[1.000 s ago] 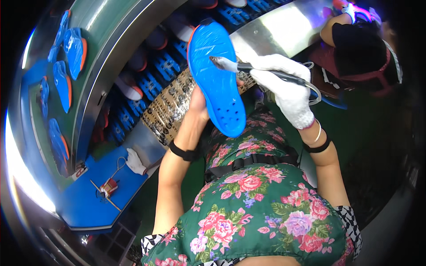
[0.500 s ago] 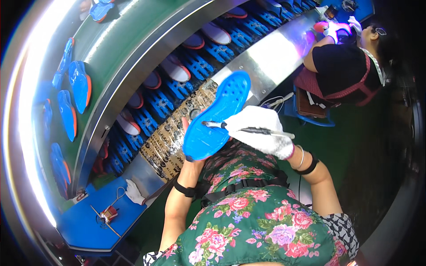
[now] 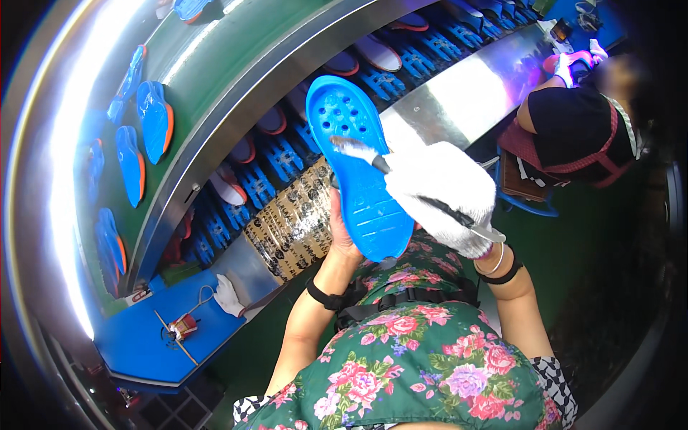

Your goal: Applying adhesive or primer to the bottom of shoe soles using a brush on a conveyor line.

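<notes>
A blue shoe sole (image 3: 374,211) with a raised rim and several round holes at its far end is tilted up in front of me. My bare left hand (image 3: 341,223) grips it from beneath along the left edge, with most of the fingers hidden behind it. In a white knitted glove, my right hand (image 3: 446,192) is closed round a brush (image 3: 352,148). The brush's bristles lie over the sole just below the holes; whether they touch is hard to tell. Wet-looking gloss shows on the sole's inner face.
A metal-edged green conveyor (image 3: 236,57) carries blue soles (image 3: 154,122). Below it, a rack (image 3: 283,154) holds shoes and blue supports. Tape-covered cardboard (image 3: 287,229) lies on the metal ledge. A blue side table (image 3: 136,351) bears a white glove (image 3: 228,296) and a small red container (image 3: 184,327). A co-worker (image 3: 573,129) sits at right.
The sole has swung so its holed end points up and left. My brush has gone from its middle to near the holes. The whole view has shifted slightly.
</notes>
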`<state>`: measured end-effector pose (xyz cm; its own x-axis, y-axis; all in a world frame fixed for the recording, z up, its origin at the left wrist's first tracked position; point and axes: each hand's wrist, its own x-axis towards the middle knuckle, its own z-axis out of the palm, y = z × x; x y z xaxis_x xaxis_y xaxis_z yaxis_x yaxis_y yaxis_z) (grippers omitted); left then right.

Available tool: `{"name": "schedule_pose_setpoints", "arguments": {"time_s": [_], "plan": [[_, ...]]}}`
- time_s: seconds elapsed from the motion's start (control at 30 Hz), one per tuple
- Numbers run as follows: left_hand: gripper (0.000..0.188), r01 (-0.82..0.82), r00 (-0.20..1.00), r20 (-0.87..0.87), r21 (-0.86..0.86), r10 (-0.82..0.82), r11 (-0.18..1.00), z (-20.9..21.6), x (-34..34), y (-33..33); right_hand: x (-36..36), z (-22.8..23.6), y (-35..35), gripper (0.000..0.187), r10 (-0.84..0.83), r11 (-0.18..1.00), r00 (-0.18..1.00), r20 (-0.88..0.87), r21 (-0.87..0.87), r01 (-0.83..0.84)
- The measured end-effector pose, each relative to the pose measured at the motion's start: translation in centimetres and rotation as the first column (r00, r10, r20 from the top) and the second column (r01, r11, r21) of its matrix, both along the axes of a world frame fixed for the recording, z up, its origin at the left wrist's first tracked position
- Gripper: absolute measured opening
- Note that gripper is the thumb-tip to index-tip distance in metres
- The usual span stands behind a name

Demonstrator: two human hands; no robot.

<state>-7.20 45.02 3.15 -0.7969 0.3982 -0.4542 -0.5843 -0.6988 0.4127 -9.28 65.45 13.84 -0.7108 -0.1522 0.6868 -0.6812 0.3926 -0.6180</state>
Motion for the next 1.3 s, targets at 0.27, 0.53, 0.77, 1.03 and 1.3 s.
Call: {"name": "schedule_pose_setpoints", "arguments": {"time_s": [0.27,0.53,0.77,1.03,1.3], "plan": [[0.097,0.083,0.996,-0.021,0.109,-0.081,0.991,-1.7,1.0,-1.6,-1.7,0.5,-0.9,0.030,-0.021,0.979,0.991,-0.132,0.197,0.047],[0.100,0.114,0.992,-0.049,-0.043,-0.117,0.993,-2.2,1.6,-2.1,0.5,-0.4,-1.6,0.017,0.111,0.967,0.967,0.232,-0.248,-0.051],[0.096,0.120,0.987,-0.095,-0.074,-0.127,0.990,-3.1,1.3,-2.0,0.9,-2.2,-1.3,0.023,-0.031,0.992,0.993,0.112,-0.122,0.045],[0.101,-0.006,0.995,-0.104,-0.049,0.001,0.999,-1.3,-0.4,-0.9,1.5,-2.3,-2.0,0.013,-0.030,0.954,0.985,0.172,-0.289,0.079],[0.109,-0.074,0.972,-0.223,-0.010,0.070,0.997,0.5,-2.1,1.0,2.8,-3.3,-2.6,0.024,0.049,0.900,0.958,0.282,-0.428,0.080]]}}
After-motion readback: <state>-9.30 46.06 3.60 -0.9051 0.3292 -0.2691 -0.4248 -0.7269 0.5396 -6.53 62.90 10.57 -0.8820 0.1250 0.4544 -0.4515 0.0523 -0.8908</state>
